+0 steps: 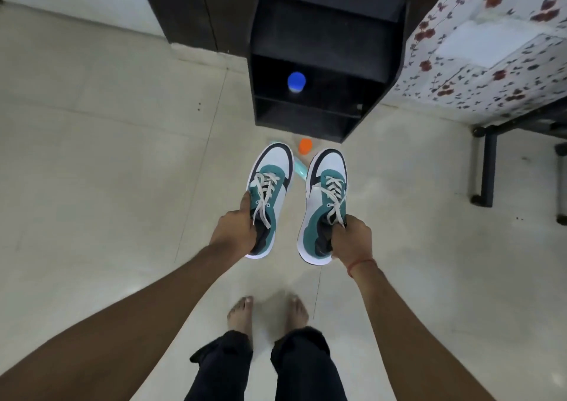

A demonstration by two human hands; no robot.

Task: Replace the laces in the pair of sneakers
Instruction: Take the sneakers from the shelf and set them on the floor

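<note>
While held aloft, laced sneakers (294, 198), unbranded

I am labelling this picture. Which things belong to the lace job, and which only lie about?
Job: left sneaker in left hand; right sneaker in right hand; their white laces.
Lying about: blue-capped bottle, orange-capped bottle, black shelf, flowered bed.

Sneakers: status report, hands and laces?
Left hand grips left sneaker, right hand grips right sneaker. Both held above floor. Laces still threaded. Nothing in the way.
</note>
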